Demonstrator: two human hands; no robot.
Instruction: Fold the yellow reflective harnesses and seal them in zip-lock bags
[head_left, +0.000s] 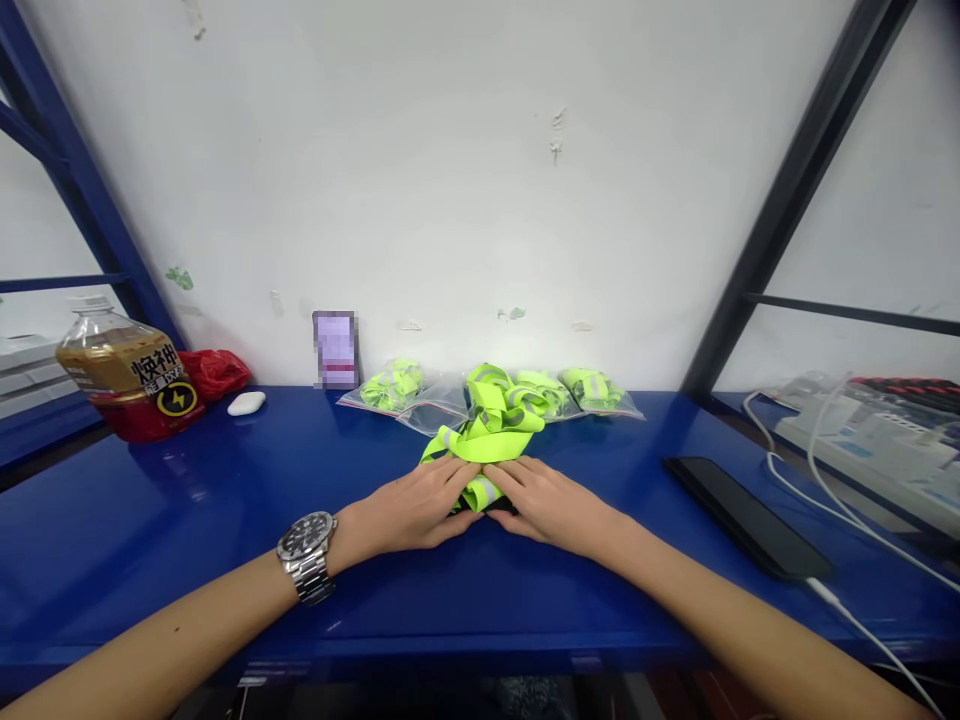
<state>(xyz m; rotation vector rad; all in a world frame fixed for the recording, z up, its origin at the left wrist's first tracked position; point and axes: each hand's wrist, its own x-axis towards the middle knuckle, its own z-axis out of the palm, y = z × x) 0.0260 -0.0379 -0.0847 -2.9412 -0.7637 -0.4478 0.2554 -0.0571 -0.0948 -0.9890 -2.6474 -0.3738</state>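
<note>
A crumpled fluorescent yellow safety vest (487,425) with grey reflective strips lies bunched at the middle of the blue table top (187,500). My left hand (416,505) and my right hand (547,505) press down on its near part, fingertips almost meeting. Its dark underside shows slightly beneath them. Behind it stand several clear zip bags (394,397), each holding folded yellow reflective material, and the vest overlaps them. A steel wristwatch (306,556) sits on my left wrist.
A large bottle of amber drink (124,375), a red plastic bag (217,372) and a small white object (246,403) stand at the back left. A black phone (750,517) with a white cable lies on the right. A power strip (862,440) sits beyond the right edge, between blue and black metal uprights.
</note>
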